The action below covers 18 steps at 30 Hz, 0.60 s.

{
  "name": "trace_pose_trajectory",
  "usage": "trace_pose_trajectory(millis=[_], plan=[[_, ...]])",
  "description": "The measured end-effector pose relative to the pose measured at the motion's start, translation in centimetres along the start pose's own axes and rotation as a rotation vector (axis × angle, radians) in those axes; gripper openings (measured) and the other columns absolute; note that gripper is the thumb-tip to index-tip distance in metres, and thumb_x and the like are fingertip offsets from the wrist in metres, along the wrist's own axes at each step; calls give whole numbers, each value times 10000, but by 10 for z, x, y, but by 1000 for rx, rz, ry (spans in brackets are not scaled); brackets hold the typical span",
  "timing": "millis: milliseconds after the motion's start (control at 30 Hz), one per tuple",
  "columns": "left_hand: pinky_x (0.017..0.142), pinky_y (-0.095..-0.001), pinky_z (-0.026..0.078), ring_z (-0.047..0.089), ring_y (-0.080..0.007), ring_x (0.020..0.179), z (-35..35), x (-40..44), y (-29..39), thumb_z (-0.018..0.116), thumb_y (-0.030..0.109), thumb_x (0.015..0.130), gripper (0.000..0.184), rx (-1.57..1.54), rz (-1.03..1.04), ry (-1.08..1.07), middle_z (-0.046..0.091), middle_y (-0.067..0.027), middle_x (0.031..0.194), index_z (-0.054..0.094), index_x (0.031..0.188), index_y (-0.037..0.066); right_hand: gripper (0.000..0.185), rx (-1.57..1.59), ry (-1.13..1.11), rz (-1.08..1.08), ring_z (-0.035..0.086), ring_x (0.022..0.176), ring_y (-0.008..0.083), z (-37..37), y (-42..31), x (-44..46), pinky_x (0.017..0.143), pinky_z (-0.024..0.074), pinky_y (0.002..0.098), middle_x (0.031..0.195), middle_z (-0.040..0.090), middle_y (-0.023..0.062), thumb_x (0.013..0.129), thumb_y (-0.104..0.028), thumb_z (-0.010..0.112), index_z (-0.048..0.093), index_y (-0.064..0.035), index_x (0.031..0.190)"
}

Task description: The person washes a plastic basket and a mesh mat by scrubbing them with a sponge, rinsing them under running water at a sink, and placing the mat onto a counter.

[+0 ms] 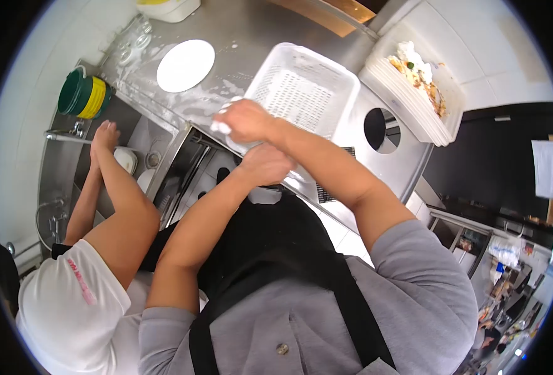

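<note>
My right hand [246, 120] is closed around a white cloth [221, 122] at the front edge of the steel counter. Just below it, my left hand [269, 165] is closed too. A pale rim shows between the two hands, but what the left hand grips is mostly hidden. Right beside my hands sits a white perforated plastic basket [345, 84]. A white round plate [186, 65] lies on the wet, soapy counter farther back.
At left, a co-worker's hands [104, 139] are over the sink, near white dishes [126, 160] and a faucet [76, 130]. A green bucket [70, 92] stands behind. Glasses [140, 34] are at back left. Stacked white tubs [395, 90] with food scraps and a round counter hole [381, 130] are right.
</note>
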<state>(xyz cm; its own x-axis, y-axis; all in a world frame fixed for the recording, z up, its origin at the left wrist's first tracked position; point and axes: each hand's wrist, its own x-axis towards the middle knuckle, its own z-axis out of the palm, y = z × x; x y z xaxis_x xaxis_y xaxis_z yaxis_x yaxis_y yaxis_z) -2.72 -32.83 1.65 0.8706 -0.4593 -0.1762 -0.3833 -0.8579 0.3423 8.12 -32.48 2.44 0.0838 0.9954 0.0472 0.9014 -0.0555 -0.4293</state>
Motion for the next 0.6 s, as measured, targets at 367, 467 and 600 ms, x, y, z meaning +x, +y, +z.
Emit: trace_pose_trajectory(millis=[367,467,600], plan=[[731,-322,511,654,-272,782,-18,-16,-3,787,88,668,277,-525,61,763,716,-113,901,733,932,21,327,999,1158,296,670,885,186,-129,58,-104,793,533,318,1004,705,100,807,-17,602,659,20,1126],[764,-276,483,631,-147,847,20,-17,-8,766,90,795,212,-861,-195,810,721,-64,892,726,983,1,301,1091,1427,448,663,830,165,-174,62,-132,744,530,313,984,705,97,820,-12,580,663,46,1104],[822,-233,452,559,-63,870,22,-22,-16,718,126,870,207,-1014,-387,681,683,-7,917,706,1029,-6,260,255,1197,665,634,976,383,-102,98,-103,862,500,437,1023,662,229,769,-83,644,696,-2,1011]])
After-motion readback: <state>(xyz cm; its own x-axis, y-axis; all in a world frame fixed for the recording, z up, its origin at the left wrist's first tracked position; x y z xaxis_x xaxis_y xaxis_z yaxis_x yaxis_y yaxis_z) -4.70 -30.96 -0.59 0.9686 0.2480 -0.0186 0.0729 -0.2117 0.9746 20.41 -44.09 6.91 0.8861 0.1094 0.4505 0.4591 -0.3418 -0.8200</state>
